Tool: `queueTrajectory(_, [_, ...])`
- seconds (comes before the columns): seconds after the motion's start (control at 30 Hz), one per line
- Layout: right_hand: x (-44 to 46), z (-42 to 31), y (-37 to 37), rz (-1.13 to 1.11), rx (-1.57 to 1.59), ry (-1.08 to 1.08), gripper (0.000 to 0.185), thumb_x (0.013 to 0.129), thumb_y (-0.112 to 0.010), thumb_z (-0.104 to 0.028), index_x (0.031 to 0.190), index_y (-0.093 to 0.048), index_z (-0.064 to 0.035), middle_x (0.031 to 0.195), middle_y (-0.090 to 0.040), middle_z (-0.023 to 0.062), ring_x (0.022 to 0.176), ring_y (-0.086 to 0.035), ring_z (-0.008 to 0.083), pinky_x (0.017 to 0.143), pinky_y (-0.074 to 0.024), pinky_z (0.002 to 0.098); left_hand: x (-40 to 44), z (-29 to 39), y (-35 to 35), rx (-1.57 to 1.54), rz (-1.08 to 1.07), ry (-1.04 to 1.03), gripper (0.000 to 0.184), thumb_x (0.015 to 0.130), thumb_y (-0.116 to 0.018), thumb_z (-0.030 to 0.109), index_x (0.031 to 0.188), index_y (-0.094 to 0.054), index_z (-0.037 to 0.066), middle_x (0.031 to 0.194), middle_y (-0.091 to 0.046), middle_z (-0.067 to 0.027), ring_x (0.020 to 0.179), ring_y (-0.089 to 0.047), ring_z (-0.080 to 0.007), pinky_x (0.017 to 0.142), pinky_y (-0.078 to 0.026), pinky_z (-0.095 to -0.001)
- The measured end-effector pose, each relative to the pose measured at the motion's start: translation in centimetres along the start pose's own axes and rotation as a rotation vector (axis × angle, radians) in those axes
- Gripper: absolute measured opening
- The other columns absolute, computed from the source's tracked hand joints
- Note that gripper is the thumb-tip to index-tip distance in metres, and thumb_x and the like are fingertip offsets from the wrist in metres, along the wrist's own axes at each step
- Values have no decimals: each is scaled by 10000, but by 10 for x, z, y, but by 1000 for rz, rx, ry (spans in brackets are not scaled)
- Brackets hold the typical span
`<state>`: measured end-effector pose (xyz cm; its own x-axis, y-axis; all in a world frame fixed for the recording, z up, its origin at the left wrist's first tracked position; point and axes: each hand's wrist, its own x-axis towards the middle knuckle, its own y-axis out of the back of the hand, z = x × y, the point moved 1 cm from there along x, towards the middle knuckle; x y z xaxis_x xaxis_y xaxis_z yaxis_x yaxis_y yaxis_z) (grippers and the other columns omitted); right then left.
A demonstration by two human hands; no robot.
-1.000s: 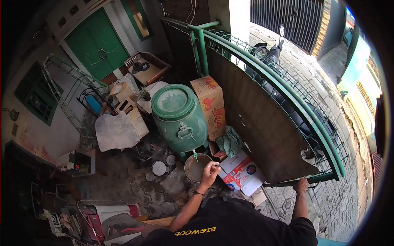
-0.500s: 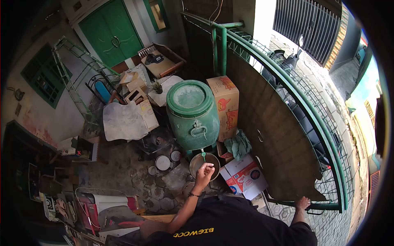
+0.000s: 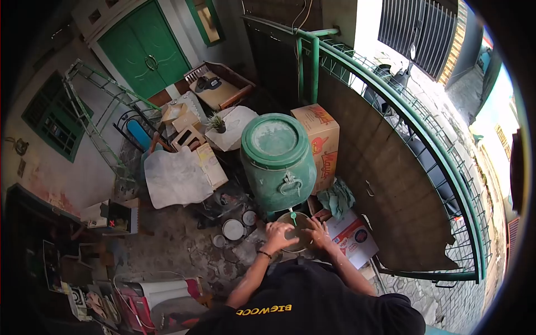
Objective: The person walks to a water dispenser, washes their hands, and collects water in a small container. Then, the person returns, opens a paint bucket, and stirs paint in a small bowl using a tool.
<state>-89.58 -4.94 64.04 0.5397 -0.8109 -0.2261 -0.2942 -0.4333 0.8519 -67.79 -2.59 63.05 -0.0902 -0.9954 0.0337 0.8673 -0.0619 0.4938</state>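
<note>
A large green barrel (image 3: 277, 162) with a lid stands in front of me, a small green tap (image 3: 293, 215) at its base. Under the tap is a round basin (image 3: 301, 241). My left hand (image 3: 277, 237) is over the basin's left side, fingers spread and curved, holding nothing. Over its right side is my right hand (image 3: 319, 233), also empty with fingers apart. Neither hand touches the tap. A white and red carton (image 3: 353, 240) lies right of my right hand.
Behind the barrel stands a tall cardboard box (image 3: 324, 142). The green gate (image 3: 385, 184) curves along the right. Small pails (image 3: 233, 229) are on the floor to the left, and a ladder (image 3: 95, 120) leans farther left.
My right hand has left the gate's lower edge and come over the basin beside my left hand. My left hand's fingers have opened from a closed pose. The view has shifted slightly.
</note>
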Motion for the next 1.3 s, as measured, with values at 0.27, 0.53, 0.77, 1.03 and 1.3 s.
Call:
queueTrajectory(0.27, [76,-114,-3,190,979,-68,721,1002,-527,-474,1529,-338,-20,1565,-336,229,1468,-307,342,1198,-254,404,16,0,123,-403,-254,120,510,1063,-443,390,1423,-504,34,1402,-537,-158,1320,-498,-241,1096,-387,-355])
queueTrajectory(0.53, [141,-279,12,220,1239,139,773,1059,-208,-550,1595,-2,-33,1680,37,139,1548,57,264,1246,-32,373,32,-27,175,-1046,101,112,654,1097,-240,447,1578,-193,7,1655,-184,-116,1527,-158,-220,1241,-95,-350])
queueTrajectory(0.77, [217,-355,-16,123,1020,243,720,1082,-252,-475,1585,-80,12,1677,11,167,1546,73,284,1241,-1,388,-33,-9,250,-1071,510,94,670,1083,-271,477,1565,-248,12,1628,-268,-92,1503,-229,-220,1228,-160,-361])
queueTrajectory(1.03, [212,-463,-52,-379,1083,629,800,1052,-279,-559,1596,-22,-31,1673,99,159,1543,101,304,1237,15,410,-88,-76,354,-1061,967,94,706,1072,-250,521,1550,-278,2,1618,-301,-96,1488,-279,-228,1231,-158,-376])
queueTrajectory(1.3, [275,-475,-124,-327,678,519,712,1054,-384,-467,1535,-259,42,1581,-259,293,1487,-222,410,1204,-196,438,-134,-98,339,-1141,996,246,755,1058,-221,559,1502,-352,-37,1562,-368,-178,1442,-351,-305,1196,-250,-450])
